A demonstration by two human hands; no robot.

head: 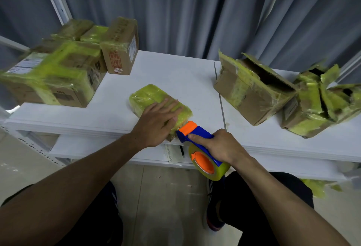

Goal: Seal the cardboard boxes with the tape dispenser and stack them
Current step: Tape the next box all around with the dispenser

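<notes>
A small flat box wrapped in yellow-green tape lies on the white table near its front edge. My left hand presses flat on its near end, fingers straight. My right hand grips the blue and orange tape dispenser, index finger laid along its top. The dispenser's orange head touches the box's near right corner. Its roll of yellowish tape hangs below the table edge.
Several taped boxes are stacked at the back left, with one upright box beside them. Two open boxes with raised flaps sit on the right. A lower shelf and grey curtain are also in view.
</notes>
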